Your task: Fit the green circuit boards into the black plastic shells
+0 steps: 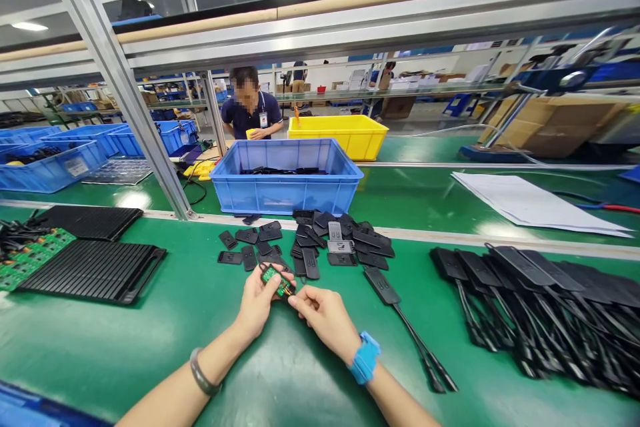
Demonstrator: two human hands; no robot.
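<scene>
My left hand (259, 300) is closed around a small green circuit board (271, 275), its thumb pressed on top. The board seems to sit in a black plastic housing, partly hidden by the fingers. Yellowish wires (287, 291) show at its near end, where the fingertips of my right hand (325, 317) pinch them. Just beyond my hands lie many loose black plastic case halves (310, 261). To the right, one closed black case (383, 285) with two cable tails rests on the green bench (210, 360).
Slotted black trays (95, 271) with green boards (43, 250) stand left. A pile of cased units with cables (530, 280) lies right. Behind are a blue bin (287, 195), a yellow bin (345, 130), white sheets (530, 203) and a metal post (130, 93). Another person (253, 110) works opposite.
</scene>
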